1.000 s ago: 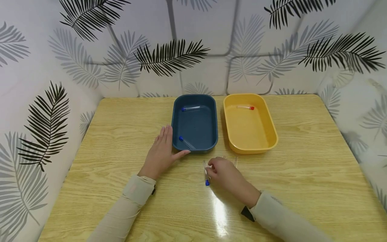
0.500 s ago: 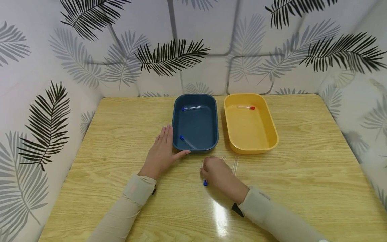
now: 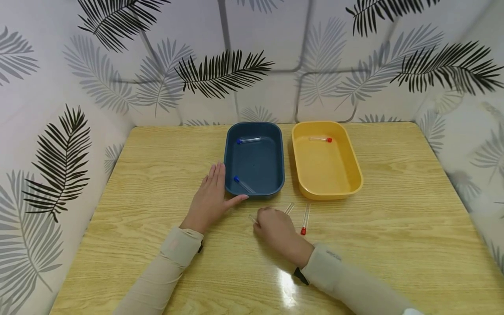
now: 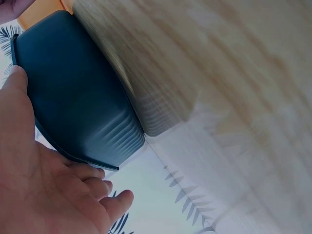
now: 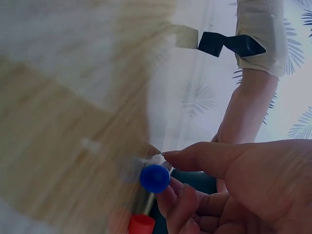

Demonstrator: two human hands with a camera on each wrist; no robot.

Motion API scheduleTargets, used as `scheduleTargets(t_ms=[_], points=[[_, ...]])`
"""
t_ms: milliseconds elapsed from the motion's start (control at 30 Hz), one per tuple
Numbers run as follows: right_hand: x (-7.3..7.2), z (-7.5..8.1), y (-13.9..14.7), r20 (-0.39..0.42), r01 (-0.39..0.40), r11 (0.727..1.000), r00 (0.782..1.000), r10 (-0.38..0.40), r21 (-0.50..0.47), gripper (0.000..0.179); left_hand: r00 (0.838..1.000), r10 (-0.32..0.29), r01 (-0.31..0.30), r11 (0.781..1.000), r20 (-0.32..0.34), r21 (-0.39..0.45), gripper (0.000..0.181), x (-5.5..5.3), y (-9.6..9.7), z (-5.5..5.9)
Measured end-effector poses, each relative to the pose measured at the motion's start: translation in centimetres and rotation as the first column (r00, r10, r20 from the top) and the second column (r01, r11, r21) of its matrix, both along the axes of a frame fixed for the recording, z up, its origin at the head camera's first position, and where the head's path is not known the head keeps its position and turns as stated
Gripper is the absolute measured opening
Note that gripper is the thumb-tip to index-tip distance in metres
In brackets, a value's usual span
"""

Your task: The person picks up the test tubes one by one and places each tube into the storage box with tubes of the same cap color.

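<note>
My right hand [image 3: 278, 232] pinches a test tube between thumb and fingers, low over the table. Its blue cap [image 5: 155, 178] faces the right wrist camera, and a clear end of the tube [image 3: 253, 218] pokes out at the left of the hand. Just right of the hand lies a test tube with a red cap [image 3: 303, 231]. Another clear tube [image 3: 289, 208] is partly hidden behind the knuckles. My left hand [image 3: 208, 199] rests against the near left corner of the dark blue tub [image 3: 283, 175], fingers straight along its side and thumb at the front rim [image 4: 36, 122].
Two blue-capped test tubes, one at the back [image 3: 250, 140] and one at the front [image 3: 245, 185], lie in the blue tub. To its right stands a yellow tub [image 3: 327, 194] holding a red-capped tube [image 3: 320, 140]. A leaf-patterned backdrop [image 3: 260, 100] borders the wooden table [image 3: 393, 218].
My right hand has moved left across the table with the blue-capped test tube, turning it. The red cap on the table has come into sight. My left hand has stayed at the blue tub.
</note>
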State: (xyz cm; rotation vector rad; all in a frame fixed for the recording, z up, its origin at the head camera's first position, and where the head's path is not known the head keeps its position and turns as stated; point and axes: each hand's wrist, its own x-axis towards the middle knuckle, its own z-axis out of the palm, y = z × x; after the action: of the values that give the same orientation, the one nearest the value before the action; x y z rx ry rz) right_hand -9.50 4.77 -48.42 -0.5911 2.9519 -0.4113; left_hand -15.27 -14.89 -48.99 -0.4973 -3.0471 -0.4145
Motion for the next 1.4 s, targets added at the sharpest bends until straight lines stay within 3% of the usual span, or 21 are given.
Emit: scheduleTargets(t_ms=[200,333,567,900,1200,1300,1400], points=[[0.1,-0.4,-0.7,-0.073,-0.029,0.999,0.997,0.031,0.029,0.025,1.0,0.001,-0.001,1.0,-0.01,0.0,0.11,-0.1,0.0,-0.1],[0.4,-0.4,-0.9,-0.075,-0.043,0.999,0.996,0.044,0.008,0.024,1.0,0.001,-0.001,1.0,-0.005,0.006,0.11,-0.1,-0.1,-0.1],[0.6,0.5,-0.4,-0.005,-0.087,0.985,0.996,0.087,-0.149,0.012,1.0,0.006,-0.006,1.0,0.002,0.011,0.11,0.0,-0.1,-0.1],[-0.2,1.5,1.2,0.119,-0.132,0.924,0.975,0.185,-0.358,0.003,1.0,0.007,-0.007,1.0,-0.006,0.018,0.11,0.1,-0.1,0.0],[-1.8,2.6,3.0,0.187,-0.081,0.902,0.967,0.175,-0.423,0.011,1.0,-0.001,0.001,1.0,-0.011,0.012,0.109,0.0,-0.1,0.0],[-2.3,3.2,3.7,0.228,-0.041,0.886,0.96,0.164,-0.462,0.012,1.0,0.002,-0.002,1.0,-0.003,0.012,0.109,0.0,0.0,0.1],[-2.8,4.0,4.4,0.213,-0.035,0.868,0.964,0.161,-0.496,0.01,1.0,0.003,-0.003,1.0,-0.001,0.014,0.109,0.0,0.1,0.1]])
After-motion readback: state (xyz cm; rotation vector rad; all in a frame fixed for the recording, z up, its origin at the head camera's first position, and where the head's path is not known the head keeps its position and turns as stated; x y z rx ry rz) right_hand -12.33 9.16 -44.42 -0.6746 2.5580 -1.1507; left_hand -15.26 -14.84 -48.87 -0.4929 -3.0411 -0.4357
